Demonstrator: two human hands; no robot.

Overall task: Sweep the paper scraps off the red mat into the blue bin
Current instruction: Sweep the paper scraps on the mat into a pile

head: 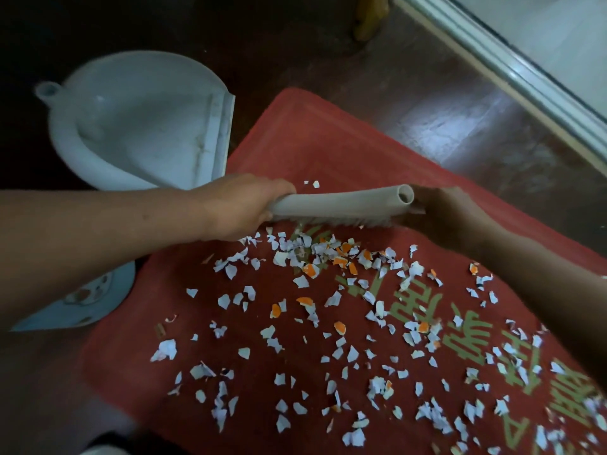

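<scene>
1. Paper scraps (328, 323) are strewn across the red mat's (328, 142) middle and near edge; the pale bin (138, 123) is set off its far-left corner.
2. A brush (338, 205) is gripped by the left hand (239, 205), bristles down beyond the scraps, probably for gathering; whether the right hand (440, 211) grips it cannot be told.

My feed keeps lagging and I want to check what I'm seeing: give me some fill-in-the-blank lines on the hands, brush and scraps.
1. The left hand and the right hand both hold the ___.
2. The paper scraps lie scattered on the ___ mat.
3. Most scraps are white, but some are partly ___.
4. The brush has its bristles facing ___, toward the mat.

Missing words: brush; red; orange; down
</scene>
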